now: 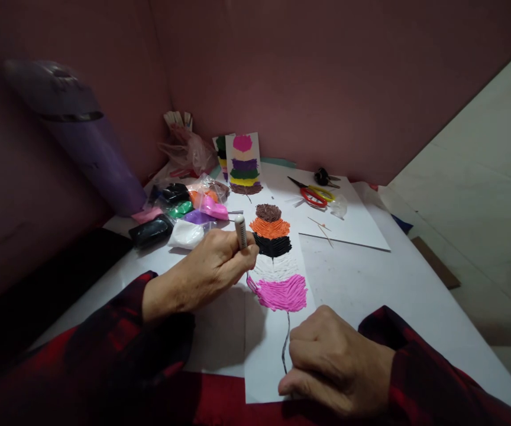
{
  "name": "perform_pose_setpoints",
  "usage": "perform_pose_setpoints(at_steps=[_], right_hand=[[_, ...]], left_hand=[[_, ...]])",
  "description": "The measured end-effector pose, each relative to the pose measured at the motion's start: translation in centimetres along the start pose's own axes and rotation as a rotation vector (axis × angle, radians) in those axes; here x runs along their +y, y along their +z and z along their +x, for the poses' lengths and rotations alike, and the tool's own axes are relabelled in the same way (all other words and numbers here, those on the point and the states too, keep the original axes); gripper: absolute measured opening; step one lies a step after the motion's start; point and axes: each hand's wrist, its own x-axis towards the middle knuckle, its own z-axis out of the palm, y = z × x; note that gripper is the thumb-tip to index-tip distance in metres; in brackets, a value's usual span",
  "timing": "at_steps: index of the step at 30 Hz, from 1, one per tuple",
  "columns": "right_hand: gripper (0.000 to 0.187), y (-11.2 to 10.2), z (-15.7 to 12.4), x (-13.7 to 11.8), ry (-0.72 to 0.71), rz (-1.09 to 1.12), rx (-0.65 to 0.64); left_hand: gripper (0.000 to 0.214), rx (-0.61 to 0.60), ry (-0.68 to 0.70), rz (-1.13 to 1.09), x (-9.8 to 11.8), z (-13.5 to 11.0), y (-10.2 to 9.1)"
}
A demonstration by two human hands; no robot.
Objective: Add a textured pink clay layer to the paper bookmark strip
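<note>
My left hand (pixel 206 269) is closed around a grey pen-like tool (pixel 241 231), its tip at the left edge of the pink band of clay. A white paper strip (pixel 267 349) lies in front of me with a feather shape (pixel 275 260) built from brown, orange, black, white and pink clay bands and a thin dark stem. My right hand (pixel 333 361) rests curled on the strip's lower right corner, pressing it down, with nothing visible in it.
Bags of coloured clay (pixel 184 213) sit at the left, beside a purple bottle (pixel 87 142). A finished clay card (pixel 243 163) leans on the back wall. Red-and-yellow scissors (pixel 313 194), a black clip (pixel 323 176) and a thin stick (pixel 322 228) lie on a white sheet (pixel 357 228).
</note>
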Motion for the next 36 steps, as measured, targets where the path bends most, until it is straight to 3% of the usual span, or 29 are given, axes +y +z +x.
perform_pose_setpoints(at_steps=[21, 26, 32, 36], right_hand=[[0.045, -0.1, -0.1, 0.0, -0.006, 0.033, 0.007], [0.046, 0.0, -0.1, 0.2, -0.006, 0.03, 0.007], [0.047, 0.1, -0.1, 0.1, 0.003, 0.011, 0.003], [0.049, 0.0, -0.1, 0.1, 0.003, -0.004, -0.002]], left_hand=[[0.035, 0.066, 0.041, 0.029, -0.3, 0.1, -0.1], [0.035, 0.089, -0.001, -0.068, 0.1, 0.0, -0.1], [0.038, 0.207, -0.044, -0.295, -0.2, -0.1, 0.5], [0.037, 0.183, -0.049, -0.382, -0.9, 0.0, 1.1]])
